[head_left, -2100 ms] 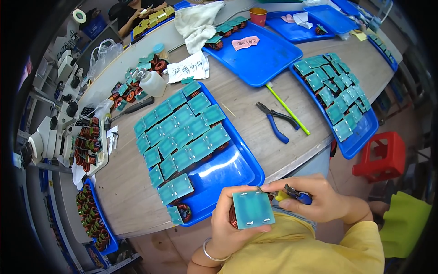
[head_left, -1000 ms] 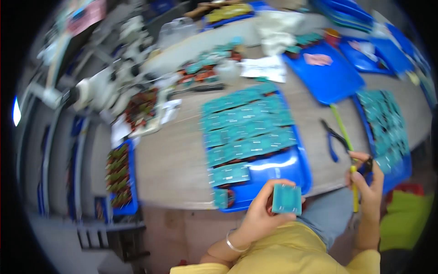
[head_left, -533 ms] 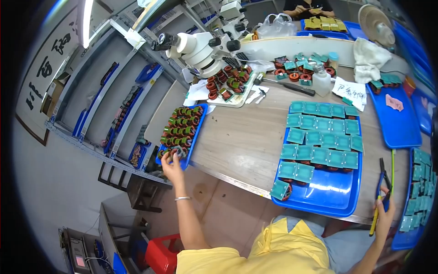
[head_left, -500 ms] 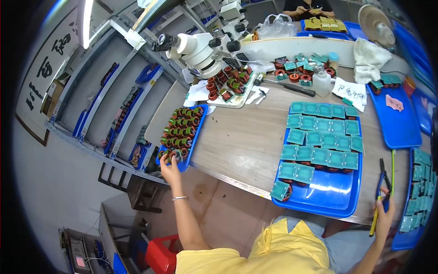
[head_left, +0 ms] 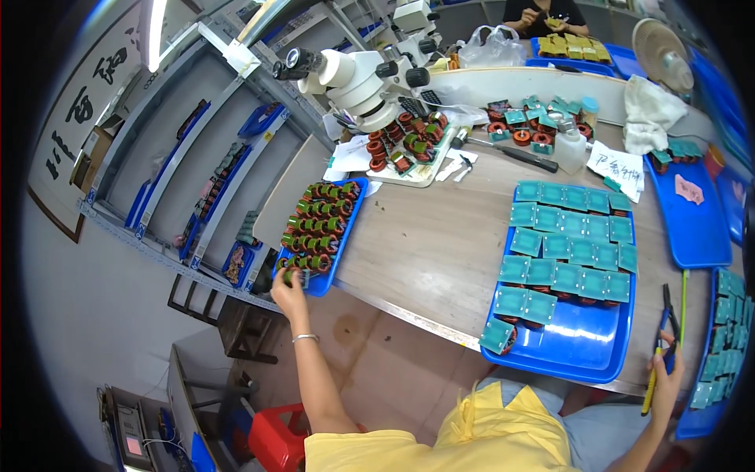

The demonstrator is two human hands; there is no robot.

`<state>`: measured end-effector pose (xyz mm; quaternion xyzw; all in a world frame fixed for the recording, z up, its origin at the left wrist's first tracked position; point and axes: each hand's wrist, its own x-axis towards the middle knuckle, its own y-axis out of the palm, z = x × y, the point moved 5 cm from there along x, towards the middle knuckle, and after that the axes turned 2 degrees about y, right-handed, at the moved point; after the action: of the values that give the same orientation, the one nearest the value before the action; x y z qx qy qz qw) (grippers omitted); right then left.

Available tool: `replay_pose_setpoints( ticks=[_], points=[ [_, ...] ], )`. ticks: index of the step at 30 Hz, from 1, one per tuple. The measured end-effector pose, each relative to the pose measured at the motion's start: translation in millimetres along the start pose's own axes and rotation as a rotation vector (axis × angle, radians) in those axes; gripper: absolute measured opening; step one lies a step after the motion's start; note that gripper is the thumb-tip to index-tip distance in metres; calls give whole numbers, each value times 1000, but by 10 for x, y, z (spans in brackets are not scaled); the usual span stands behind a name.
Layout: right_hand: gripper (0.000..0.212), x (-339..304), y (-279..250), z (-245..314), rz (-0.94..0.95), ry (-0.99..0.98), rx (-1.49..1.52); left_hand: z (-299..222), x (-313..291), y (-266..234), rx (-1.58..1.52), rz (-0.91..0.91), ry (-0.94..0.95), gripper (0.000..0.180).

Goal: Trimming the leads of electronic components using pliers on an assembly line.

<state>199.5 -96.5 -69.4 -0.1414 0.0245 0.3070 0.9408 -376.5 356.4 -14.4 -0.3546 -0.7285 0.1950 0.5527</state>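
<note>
At the near end of a blue tray (head_left: 322,288) on the left, my left hand (head_left: 289,299) has its fingers closed round a wire-wound ring coil (head_left: 295,277). Rows of similar green-and-copper coils (head_left: 316,224) fill that tray. My right hand (head_left: 668,370), at the right edge of the table, grips slim pliers (head_left: 665,315) with blue and yellow handles, jaws pointing away from me. Between my hands lies a larger blue tray (head_left: 586,350), holding rows of coils topped with teal square boards (head_left: 580,252); its near right part shows bare blue plastic.
A white microscope (head_left: 358,86) stands at the back beside a tray of loose coils (head_left: 405,141). A dark-handled tool (head_left: 519,156), a clear bottle (head_left: 570,149) and paper (head_left: 616,169) lie farther back. More blue trays (head_left: 692,212) line the right. Another person (head_left: 550,16) works opposite.
The whole view has shifted slightly. My left hand has moved a little left against the tray, with a coil in its fingers. My right hand keeps the pliers.
</note>
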Motion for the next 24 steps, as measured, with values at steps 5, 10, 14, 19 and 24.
replay_pose_setpoints(
  ticks=[5,10,14,19,24],
  points=[
    [38,-9,-7,-6,21,25,-21,1420,364,374,-833,-261,-759,46],
    [36,5,58,22,-17,11,-83,1538,490,618,-671,-375,-876,50],
    [37,-27,16,-30,-55,13,-90,985,544,788,-223,-261,-695,64],
    [36,18,10,-111,-33,8,-85,990,619,872,-573,-438,-945,62],
    [36,17,27,-68,-81,-34,-116,1520,603,1030,-742,-389,-1184,56]
  ],
)
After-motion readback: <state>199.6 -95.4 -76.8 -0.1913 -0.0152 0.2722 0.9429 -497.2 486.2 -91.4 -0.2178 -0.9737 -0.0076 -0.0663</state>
